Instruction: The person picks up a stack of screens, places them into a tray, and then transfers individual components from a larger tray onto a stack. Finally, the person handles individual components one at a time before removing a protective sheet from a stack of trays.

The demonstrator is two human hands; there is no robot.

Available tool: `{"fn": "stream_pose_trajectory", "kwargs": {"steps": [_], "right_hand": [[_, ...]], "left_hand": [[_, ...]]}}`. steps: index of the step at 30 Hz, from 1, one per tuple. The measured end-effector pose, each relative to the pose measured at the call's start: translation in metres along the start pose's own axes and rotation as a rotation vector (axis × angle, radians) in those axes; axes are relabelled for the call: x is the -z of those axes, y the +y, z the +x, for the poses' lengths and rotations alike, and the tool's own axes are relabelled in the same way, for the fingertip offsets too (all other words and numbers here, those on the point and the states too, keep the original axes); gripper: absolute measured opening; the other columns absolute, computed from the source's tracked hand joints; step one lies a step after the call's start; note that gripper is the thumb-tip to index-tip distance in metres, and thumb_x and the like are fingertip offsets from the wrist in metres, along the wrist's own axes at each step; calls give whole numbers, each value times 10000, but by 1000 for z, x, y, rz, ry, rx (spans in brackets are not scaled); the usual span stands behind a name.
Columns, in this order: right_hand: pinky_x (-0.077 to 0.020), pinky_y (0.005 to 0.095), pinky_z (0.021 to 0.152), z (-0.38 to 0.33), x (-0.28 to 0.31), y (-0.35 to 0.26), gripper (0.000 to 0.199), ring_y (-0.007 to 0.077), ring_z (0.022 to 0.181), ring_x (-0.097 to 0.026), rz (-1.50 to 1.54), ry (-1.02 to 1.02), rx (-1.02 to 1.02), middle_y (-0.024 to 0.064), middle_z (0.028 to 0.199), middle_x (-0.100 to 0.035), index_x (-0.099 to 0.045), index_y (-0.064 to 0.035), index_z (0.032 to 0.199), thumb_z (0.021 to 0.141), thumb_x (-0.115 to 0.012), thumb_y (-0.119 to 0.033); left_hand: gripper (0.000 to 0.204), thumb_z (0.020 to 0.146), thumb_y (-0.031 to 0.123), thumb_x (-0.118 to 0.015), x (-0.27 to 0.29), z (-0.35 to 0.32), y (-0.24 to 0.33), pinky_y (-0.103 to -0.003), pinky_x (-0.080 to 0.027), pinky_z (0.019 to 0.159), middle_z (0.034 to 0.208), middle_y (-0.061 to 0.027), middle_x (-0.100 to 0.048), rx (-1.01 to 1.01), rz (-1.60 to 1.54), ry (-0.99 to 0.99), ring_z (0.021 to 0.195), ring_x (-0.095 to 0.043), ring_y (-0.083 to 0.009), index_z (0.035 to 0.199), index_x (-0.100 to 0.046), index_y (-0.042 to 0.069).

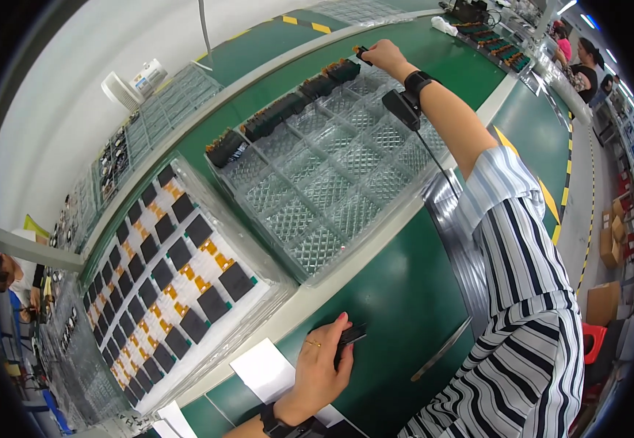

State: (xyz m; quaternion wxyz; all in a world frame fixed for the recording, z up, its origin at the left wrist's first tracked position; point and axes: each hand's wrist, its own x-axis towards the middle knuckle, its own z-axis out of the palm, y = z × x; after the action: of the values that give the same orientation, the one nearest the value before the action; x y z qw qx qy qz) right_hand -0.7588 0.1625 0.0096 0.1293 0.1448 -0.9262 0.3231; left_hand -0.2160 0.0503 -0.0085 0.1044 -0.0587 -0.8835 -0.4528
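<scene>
My right hand [387, 58] reaches to the far right corner of a clear plastic compartment tray [346, 190]. Pinched in its fingers is a small black part with an orange end [362, 54]. Black parts with orange ends [273, 117] stand packed along the tray's far row; the nearer compartments show bare ribbed plastic. My left hand [323, 374], low over the green bench, has its fingers closed around a small flat black piece [353, 334]. Part of that piece is hidden by the fingers. A black device with a cable [402, 109] hangs at my right wrist.
At left, a white-lined tray [247, 306] carries rows of black squares with orange flex strips. White paper [264, 369] lies beside my left hand, and a thin strip-like tool [441, 350] lies to its right. Other people [586, 69] sit along the line at far right and far left.
</scene>
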Motion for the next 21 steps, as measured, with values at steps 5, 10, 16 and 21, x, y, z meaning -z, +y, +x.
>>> {"fn": "stream_pose_trajectory", "kwargs": {"steps": [5, 10, 16, 21], "right_hand": [[-475, 342, 667, 3, -1, -3, 351, 308, 691, -606, 38, 45, 51, 168, 714, -624, -648, 11, 723, 642, -637, -330], [-454, 306, 604, -22, 0, -45, 319, 223, 609, -569, 384, -49, 172, 122, 673, -613, -652, 2, 712, 638, -663, -309], [-438, 286, 555, -46, -5, -75, 271, 164, 602, -566, 175, -221, 159, 82, 676, -611, -661, -23, 734, 666, -658, -286], [-447, 328, 568, -50, -19, -87, 288, 228, 612, -583, -91, -113, 174, 93, 663, -607, -658, -36, 723, 662, -626, -316]], "left_hand": [[554, 691, -66, -568, -1, -2, 0, -353, -433, 769, 978, -140, -575, 28, -9, 34, 860, -553, -298, 1214, -400, 6], [567, 682, -84, -585, -1, 0, -1, -346, -440, 767, 973, -148, -572, 24, -9, 11, 867, -547, -292, 1212, -399, -13], [558, 680, -76, -563, -2, 0, 1, -356, -432, 775, 970, -140, -574, 20, -20, 11, 862, -553, -290, 1209, -402, -3], [558, 679, -77, -561, -2, -1, 0, -358, -431, 778, 970, -136, -573, -1, -28, 16, 862, -552, -286, 1209, -402, -5]]}}
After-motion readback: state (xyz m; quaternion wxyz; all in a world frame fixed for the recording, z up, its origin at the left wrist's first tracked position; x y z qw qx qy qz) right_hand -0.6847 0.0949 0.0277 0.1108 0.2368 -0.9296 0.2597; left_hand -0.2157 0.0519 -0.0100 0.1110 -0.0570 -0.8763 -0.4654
